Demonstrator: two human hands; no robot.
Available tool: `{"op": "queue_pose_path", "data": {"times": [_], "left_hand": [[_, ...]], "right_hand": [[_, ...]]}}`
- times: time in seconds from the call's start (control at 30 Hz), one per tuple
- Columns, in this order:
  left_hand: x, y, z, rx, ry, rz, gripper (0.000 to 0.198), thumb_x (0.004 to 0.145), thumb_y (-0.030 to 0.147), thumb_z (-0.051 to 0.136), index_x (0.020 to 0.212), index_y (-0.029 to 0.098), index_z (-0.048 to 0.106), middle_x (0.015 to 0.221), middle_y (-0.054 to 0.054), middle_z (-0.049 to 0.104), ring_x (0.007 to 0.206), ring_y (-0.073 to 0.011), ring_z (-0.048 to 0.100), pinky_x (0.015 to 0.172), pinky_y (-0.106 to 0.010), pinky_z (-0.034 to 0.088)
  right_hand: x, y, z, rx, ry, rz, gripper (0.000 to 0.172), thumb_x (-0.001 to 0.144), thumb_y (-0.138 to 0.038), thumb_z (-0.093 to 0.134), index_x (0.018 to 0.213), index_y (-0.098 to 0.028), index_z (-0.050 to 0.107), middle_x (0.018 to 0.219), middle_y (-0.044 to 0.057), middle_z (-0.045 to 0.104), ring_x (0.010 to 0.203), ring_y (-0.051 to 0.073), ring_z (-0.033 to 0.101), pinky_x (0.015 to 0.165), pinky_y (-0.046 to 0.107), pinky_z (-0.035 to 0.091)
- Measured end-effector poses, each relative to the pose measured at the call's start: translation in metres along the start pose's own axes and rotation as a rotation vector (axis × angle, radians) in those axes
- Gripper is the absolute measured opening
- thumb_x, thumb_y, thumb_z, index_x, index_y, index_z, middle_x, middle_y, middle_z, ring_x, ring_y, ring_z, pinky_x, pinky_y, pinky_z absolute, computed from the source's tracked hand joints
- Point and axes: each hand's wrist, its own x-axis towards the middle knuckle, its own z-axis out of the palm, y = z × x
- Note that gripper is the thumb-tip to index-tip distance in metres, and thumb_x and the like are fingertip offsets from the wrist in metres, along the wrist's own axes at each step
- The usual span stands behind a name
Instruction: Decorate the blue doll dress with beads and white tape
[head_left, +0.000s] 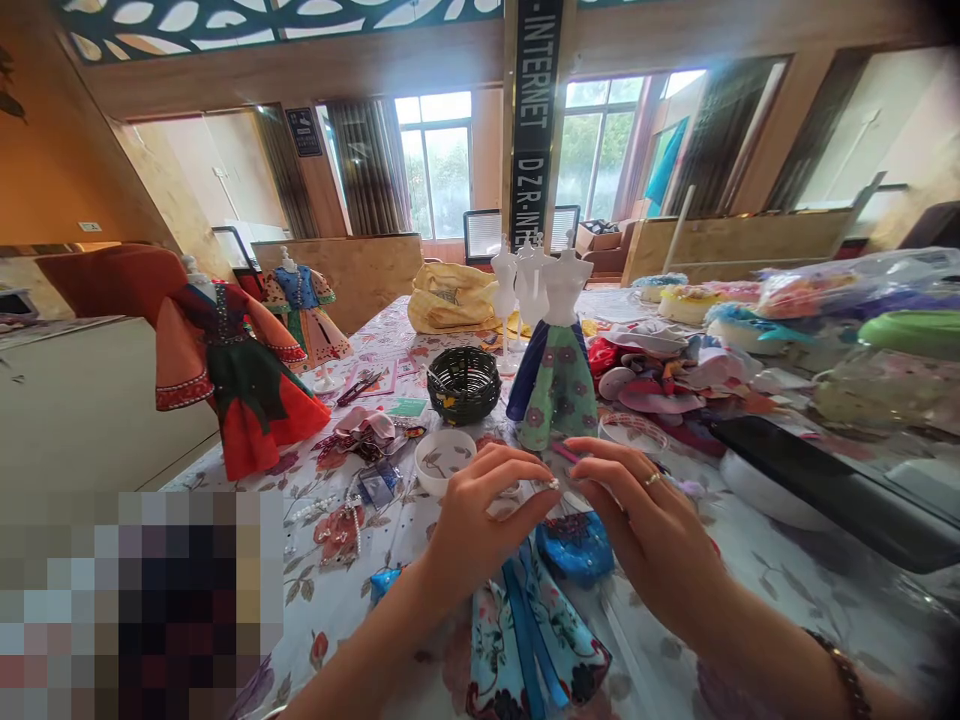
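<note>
The left hand (484,505) pinches a tiny whitish, bead-like piece (553,484) between its fingers; the right hand (645,505) curves beside it, fingers parted, its hold impossible to tell. Below lies a pale-blue floral cloth (574,640) with smooth darker strips (521,630), near a rounded blue piece (577,552). Beyond, a woven black basket (463,390) and a white mannequin (564,290) occupy the bench (304,630); rightward, a dark slab (832,490) partly covers a white bowl (761,490).

Whitish small piece (554,484); pale-blue, flower-printed garment (574,650) — white tablecloth (352,615) with red blooms.
</note>
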Motion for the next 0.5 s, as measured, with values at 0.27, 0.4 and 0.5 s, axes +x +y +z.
{"op": "queue_pose_path", "data": {"times": [0.27, 0.4, 0.5], "left_hand": [[-0.0019, -0.0007, 0.0011, 0.089, 0.021, 0.133, 0.003, 0.082, 0.02, 0.064, 0.083, 0.02, 0.067, 0.083, -0.004, 0.071, 0.08, -0.0164, 0.063, 0.076, -0.033, 0.053], [-0.0021, -0.0002, 0.0007, 0.084, 0.015, 0.119, 0.003, 0.083, 0.02, 0.063, 0.083, 0.021, 0.066, 0.082, -0.004, 0.071, 0.078, -0.0163, 0.064, 0.076, -0.033, 0.052], [-0.0018, 0.0, 0.001, 0.064, 0.011, 0.102, 0.003, 0.08, 0.019, 0.065, 0.083, 0.02, 0.066, 0.082, -0.004, 0.071, 0.078, -0.0164, 0.064, 0.077, -0.033, 0.052]], "right_hand": [[0.001, -0.0029, -0.004, 0.03, -0.024, 0.009, 0.007, 0.096, -0.025, 0.044, 0.097, -0.024, 0.051, 0.115, 0.01, 0.061, 0.102, 0.022, 0.061, 0.085, 0.037, 0.05], [0.0004, -0.0027, -0.0017, 0.003, -0.005, -0.012, 0.006, 0.095, -0.027, 0.047, 0.096, -0.024, 0.052, 0.113, 0.009, 0.063, 0.099, 0.022, 0.063, 0.082, 0.036, 0.051], [0.0011, -0.0015, 0.0004, -0.022, 0.012, -0.03, 0.006, 0.095, -0.028, 0.047, 0.095, -0.024, 0.051, 0.111, 0.009, 0.064, 0.096, 0.022, 0.064, 0.08, 0.036, 0.052]]}}
